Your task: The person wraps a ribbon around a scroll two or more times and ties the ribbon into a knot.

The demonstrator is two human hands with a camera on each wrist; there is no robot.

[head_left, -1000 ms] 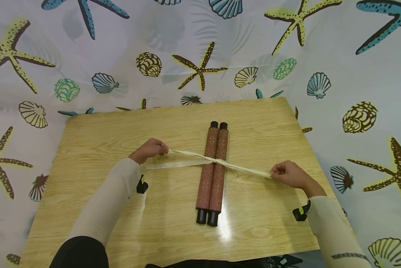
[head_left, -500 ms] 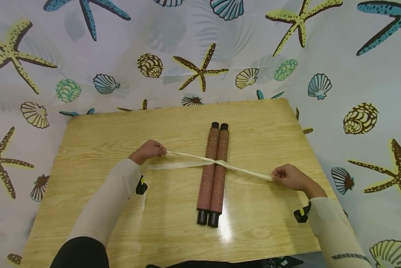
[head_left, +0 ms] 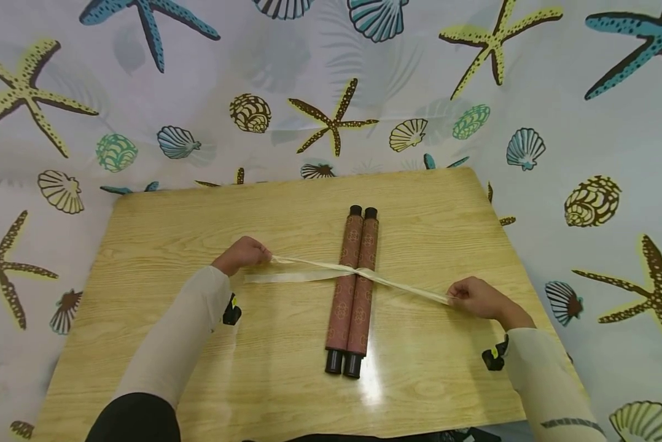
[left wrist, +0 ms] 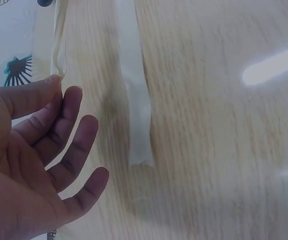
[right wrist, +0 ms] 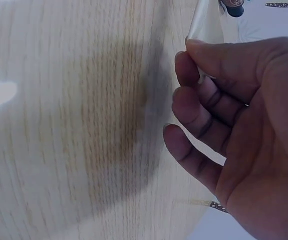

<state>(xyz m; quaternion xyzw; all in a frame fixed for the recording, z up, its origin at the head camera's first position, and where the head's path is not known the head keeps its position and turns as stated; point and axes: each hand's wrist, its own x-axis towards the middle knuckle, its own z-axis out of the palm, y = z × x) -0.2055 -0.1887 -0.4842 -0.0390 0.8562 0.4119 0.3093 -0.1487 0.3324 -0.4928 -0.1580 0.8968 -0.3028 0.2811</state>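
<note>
Two reddish-brown patterned scroll rolls with black end knobs lie side by side on the table, touching along their length. A cream ribbon crosses over their middle. My left hand pinches one ribbon end between thumb and index finger, its other fingers loosely spread in the left wrist view. On the opposite side, my right hand pinches the other end between thumb and fingertips. The ribbon stretches between both hands, narrow and twisted. A loose ribbon tail lies flat below the left hand. How the strands cross on the rolls is too small to tell.
The light wood-grain table carries the rolls near its centre. Behind and beside it hangs a white cloth printed with starfish and shells. Small black wrist cameras sit below both wrists.
My left hand has drawn slightly left and toward me with its ribbon end; the right hand has lowered a little. The view has tilted slightly. The rolls stay in place.
</note>
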